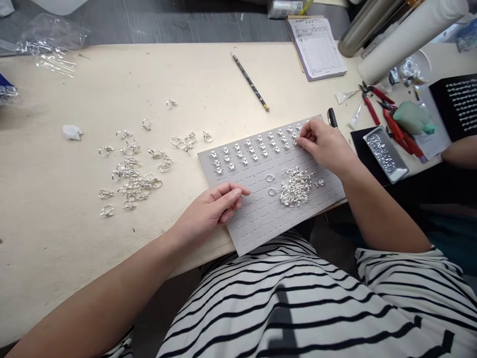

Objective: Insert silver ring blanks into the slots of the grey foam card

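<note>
Grey slotted tray at frame centre, left hand released on it, right hand touching silver rings, grip unclear.

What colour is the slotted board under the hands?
The slotted board is grey, best seen in the head view.

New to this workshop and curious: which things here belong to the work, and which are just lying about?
Part of the work:
left hand
right hand
grey slotted pad
silver pieces
loose silver rings

Lying about:
pencil
form pad
red-handled pliers
</note>
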Tool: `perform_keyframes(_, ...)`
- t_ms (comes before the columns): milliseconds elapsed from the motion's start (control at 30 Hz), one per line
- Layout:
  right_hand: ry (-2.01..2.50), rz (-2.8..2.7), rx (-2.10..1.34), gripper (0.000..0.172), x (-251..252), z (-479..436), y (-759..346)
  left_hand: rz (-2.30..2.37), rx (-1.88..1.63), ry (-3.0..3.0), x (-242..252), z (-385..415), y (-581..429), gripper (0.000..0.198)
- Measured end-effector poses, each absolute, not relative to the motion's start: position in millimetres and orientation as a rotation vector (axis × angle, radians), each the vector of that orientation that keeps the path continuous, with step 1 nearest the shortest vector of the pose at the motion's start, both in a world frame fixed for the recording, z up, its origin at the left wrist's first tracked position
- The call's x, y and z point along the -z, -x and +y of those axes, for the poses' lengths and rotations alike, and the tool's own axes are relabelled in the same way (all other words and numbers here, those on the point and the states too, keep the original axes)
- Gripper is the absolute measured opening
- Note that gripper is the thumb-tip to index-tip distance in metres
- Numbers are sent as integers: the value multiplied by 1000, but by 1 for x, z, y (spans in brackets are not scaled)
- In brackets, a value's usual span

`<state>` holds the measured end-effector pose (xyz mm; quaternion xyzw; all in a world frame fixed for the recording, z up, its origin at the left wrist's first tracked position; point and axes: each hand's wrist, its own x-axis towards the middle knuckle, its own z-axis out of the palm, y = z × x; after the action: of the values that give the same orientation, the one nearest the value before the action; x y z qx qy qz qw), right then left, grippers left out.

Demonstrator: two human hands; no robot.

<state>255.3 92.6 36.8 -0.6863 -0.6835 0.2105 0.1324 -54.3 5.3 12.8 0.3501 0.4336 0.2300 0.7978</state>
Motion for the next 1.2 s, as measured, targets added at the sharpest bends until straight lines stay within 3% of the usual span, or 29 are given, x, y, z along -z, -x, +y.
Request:
perform_keyframes(167,1978,-1956,-548,2,-39,87,-253,929,-496,-745,-11,5,55,26)
perform_keyframes(333,1990,-1962,-513,15,-36,81,-247,932,-499,-740,-12,5,55,26)
perform_keyframes(467,1999,-1997,-484,9,-31,82,-247,935,-500,-736,-13,5,54,26)
perform_keyframes(767,1851,-1798,-807,12,-32,82,-264,934,-496,-748,-13,6,54,26)
perform_keyframes(1200,1615,-2246,-273,18,-12,81,-269,935,-485,-748,-13,6,55,24)
